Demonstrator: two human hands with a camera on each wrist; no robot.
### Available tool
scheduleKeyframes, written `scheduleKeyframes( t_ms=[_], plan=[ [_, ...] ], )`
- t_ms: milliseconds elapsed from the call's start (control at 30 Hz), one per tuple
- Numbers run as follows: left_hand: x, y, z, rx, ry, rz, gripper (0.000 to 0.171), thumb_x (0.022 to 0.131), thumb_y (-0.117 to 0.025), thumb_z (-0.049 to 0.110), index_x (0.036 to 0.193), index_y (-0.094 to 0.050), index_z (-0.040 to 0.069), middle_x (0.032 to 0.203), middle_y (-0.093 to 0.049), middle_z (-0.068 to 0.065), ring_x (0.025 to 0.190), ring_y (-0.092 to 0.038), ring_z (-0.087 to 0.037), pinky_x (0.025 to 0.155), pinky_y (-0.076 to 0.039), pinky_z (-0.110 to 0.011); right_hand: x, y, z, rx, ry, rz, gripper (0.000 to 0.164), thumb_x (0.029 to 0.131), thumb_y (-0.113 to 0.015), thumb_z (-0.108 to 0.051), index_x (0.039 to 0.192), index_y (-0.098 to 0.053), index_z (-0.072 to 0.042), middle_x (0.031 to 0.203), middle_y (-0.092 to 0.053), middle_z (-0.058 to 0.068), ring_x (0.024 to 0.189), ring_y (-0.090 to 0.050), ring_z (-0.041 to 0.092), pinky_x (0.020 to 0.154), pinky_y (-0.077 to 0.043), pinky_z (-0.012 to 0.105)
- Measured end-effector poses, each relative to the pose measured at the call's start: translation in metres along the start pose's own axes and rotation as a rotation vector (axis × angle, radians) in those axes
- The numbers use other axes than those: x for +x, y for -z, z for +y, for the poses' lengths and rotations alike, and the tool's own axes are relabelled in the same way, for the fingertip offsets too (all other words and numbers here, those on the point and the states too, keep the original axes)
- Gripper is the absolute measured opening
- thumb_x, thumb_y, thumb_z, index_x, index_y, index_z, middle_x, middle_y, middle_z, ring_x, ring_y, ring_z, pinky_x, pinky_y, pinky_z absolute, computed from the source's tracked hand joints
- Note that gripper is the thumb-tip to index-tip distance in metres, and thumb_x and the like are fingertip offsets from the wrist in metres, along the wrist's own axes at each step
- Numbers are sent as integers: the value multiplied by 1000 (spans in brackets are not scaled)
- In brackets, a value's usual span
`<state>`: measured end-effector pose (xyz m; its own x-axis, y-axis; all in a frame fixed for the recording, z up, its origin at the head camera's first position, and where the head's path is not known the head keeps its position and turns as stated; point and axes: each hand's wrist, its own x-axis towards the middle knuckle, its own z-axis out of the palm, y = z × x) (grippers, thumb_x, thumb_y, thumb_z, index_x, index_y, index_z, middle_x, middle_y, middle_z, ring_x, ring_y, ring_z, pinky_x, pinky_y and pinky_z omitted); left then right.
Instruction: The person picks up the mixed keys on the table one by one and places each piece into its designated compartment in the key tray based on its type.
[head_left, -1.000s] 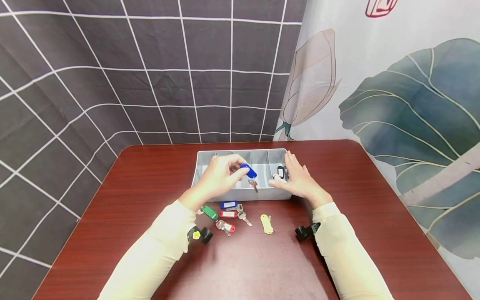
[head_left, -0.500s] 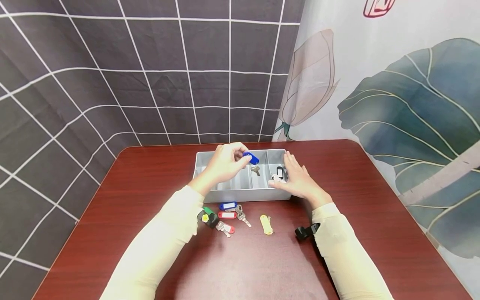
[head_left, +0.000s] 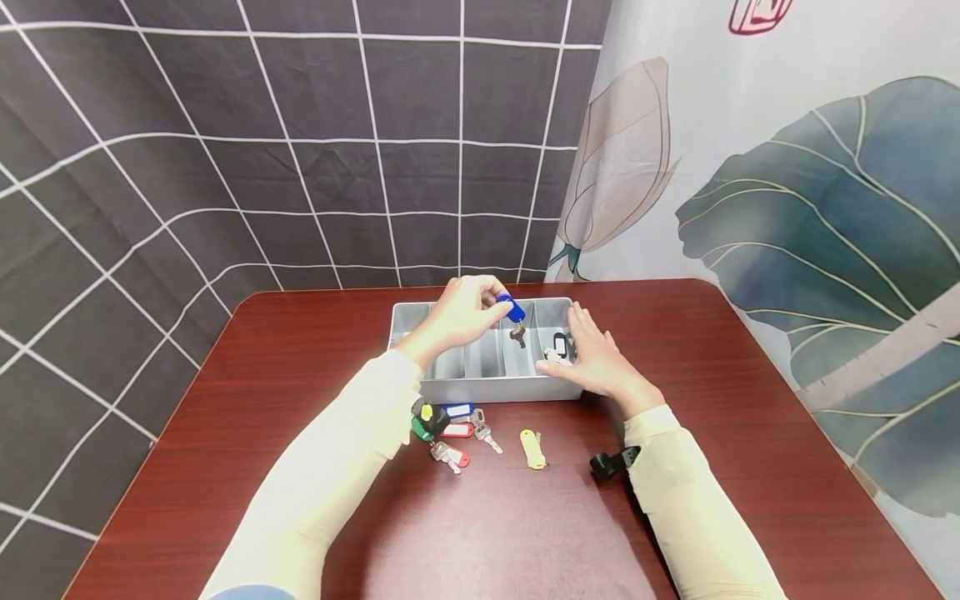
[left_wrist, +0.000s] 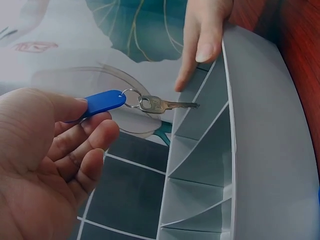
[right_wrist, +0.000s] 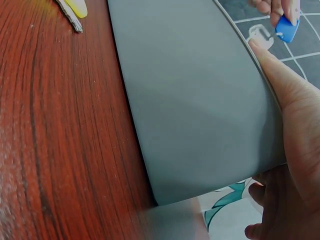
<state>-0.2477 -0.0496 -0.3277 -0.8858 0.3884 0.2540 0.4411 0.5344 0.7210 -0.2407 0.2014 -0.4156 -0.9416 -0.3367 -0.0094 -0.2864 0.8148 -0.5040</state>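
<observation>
blue tag, grey tray, white-gridded dark cloth

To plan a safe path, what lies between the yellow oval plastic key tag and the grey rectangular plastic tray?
The head view shows only bare reddish-brown tabletop between the tag and the tray.

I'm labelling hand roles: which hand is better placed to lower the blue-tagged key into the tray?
Probably the left hand: it pinches the blue tag, and its key hangs over the gray tray. The right hand rests at the tray's right end instead.
</observation>
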Motion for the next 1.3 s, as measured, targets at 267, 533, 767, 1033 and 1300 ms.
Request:
scheduleKeyframes(
  t_ms=[267,533,767,1033,1300],
  plan=[
    [14,-6,-2,79,18,-32,10,90,-66,18,91,-67,8,70,-66,2,57,-62,-9,56,-49,-26,1,-1,2,-2,5,1,120,75,-61,-73,154,0,-5,161,1,12,146,-1,31,108,-7,66],
    [25,-13,-3,144,37,-49,10,90,-66,18,89,-68,8,68,-66,2,56,-61,-9,57,-46,-25,-1,-1,2,-2,4,3,120,75,-61,-73,154,0,-6,161,2,11,147,0,29,109,-7,65],
    [33,-18,-11,193,40,-48,11,90,-67,18,86,-68,8,67,-66,2,56,-60,-9,59,-45,-23,1,-2,2,-8,-6,1,121,74,-60,-75,154,0,-7,161,1,11,147,0,28,109,-7,65],
    [38,-22,-18,238,59,-71,11,89,-67,19,85,-70,8,70,-67,2,62,-60,-10,61,-46,-22,0,-1,-1,9,-6,-7,120,74,-61,-74,154,-1,-6,161,1,11,147,1,27,110,-7,64],
    [43,-24,-17,297,44,-133,13,88,-69,21,81,-76,13,69,-68,6,67,-58,-12,62,-45,-23,0,-1,-1,10,-8,-3,120,74,-61,-73,154,-2,-5,161,1,11,147,1,27,109,-6,65]
  ],
)
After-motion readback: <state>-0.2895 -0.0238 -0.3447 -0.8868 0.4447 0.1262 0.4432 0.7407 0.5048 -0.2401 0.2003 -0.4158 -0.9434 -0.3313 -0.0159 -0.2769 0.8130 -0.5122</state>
